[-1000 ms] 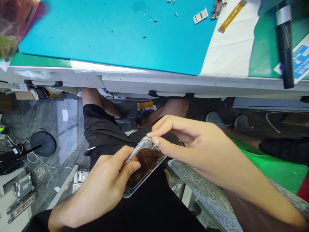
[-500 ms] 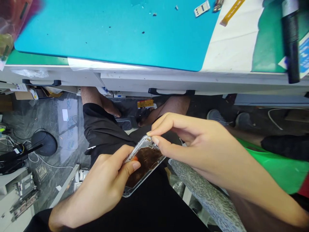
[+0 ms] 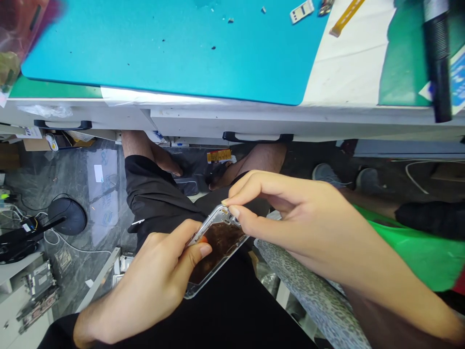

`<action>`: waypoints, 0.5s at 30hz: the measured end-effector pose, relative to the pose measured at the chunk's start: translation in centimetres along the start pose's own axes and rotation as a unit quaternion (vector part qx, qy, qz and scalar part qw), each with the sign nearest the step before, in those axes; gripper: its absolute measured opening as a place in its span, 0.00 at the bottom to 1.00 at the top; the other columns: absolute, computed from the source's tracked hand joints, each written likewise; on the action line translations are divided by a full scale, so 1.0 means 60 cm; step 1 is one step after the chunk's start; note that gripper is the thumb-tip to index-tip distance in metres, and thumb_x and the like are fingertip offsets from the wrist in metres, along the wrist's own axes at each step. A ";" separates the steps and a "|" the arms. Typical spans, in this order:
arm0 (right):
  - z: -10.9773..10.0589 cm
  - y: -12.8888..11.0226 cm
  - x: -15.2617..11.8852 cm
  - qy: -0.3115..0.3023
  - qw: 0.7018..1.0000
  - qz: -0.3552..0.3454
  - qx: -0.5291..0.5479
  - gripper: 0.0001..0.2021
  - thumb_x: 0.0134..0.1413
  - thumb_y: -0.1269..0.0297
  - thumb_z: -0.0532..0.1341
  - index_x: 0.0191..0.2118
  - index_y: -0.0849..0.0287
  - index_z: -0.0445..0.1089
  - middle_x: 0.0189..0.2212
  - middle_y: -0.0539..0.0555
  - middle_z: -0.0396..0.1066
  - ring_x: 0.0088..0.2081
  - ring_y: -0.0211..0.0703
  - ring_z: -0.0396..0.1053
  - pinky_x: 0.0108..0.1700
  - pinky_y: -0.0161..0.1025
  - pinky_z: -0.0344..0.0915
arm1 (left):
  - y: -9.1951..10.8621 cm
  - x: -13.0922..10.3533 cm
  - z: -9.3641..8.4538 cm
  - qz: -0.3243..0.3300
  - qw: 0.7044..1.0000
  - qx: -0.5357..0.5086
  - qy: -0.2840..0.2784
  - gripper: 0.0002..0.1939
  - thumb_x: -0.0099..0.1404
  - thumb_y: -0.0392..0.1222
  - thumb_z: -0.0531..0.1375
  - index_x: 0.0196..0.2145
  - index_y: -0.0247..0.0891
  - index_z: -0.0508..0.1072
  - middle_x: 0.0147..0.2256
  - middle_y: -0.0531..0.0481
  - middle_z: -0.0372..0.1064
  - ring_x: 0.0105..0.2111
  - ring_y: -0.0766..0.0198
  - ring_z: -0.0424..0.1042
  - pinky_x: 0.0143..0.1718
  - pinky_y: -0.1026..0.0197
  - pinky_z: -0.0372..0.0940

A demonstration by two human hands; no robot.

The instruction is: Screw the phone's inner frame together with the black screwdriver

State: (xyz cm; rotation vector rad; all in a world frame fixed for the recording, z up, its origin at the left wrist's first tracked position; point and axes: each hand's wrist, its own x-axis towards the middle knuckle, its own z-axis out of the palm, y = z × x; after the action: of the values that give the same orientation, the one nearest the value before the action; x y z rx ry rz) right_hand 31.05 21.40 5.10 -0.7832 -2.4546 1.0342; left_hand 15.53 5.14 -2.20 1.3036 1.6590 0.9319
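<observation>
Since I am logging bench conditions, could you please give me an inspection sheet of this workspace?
Surface: bright blue flat mat bearing small dark fragments.
Job's things: silver-rimmed rectangular frame with brown inner face, tilted, held off the mat.
Clutter: small white rectangular part on the mat; flat orange strip on white paper; black cylindrical object at right.
Hands: left hand grips the frame's side; right hand pinches at its upper corner.
Cables: thin white cord on grey floor near round black base.
Surroundings: white drawer fronts with black handles; another person's grey shoes.

Two hands (image 3: pixel 160 271), one phone frame (image 3: pixel 225 242), one blue mat (image 3: pixel 163 63), one yellow flex cable (image 3: pixel 347 18), two grey shoes (image 3: pixel 324 174)
</observation>
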 end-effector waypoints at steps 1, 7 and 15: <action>0.001 0.001 0.000 0.001 1.000 -0.004 -0.003 0.07 0.58 0.64 0.66 0.29 0.52 0.74 0.33 0.46 0.79 0.36 0.40 0.76 0.38 0.37 0.70 | -0.001 0.000 0.000 -0.003 1.000 -0.003 -0.005 0.12 0.83 0.51 0.52 0.45 0.47 0.72 0.30 0.61 0.66 0.29 0.68 0.67 0.31 0.62 0.57; -0.004 0.002 0.000 0.000 0.998 -0.051 -0.046 0.07 0.64 0.65 0.66 0.32 0.50 0.78 0.34 0.45 0.81 0.35 0.38 0.78 0.38 0.35 0.73 | -0.006 -0.001 -0.001 -0.008 1.000 -0.009 -0.009 0.13 0.83 0.52 0.52 0.44 0.47 0.72 0.29 0.61 0.65 0.29 0.69 0.66 0.32 0.62 0.56; -0.007 0.006 -0.016 0.073 0.947 -0.240 -0.200 0.05 0.68 0.72 0.64 0.42 0.57 0.78 0.41 0.51 0.83 0.42 0.42 0.81 0.50 0.38 0.74 | -0.003 0.000 -0.006 0.000 0.999 -0.032 0.022 0.14 0.82 0.54 0.53 0.44 0.46 0.73 0.29 0.61 0.67 0.29 0.68 0.66 0.32 0.63 0.57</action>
State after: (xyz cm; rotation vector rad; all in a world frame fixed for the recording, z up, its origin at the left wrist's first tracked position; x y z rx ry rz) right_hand 32.11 21.24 4.98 -0.3165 -2.5628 0.2945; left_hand 15.15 5.07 -2.21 1.2485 1.6490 1.0124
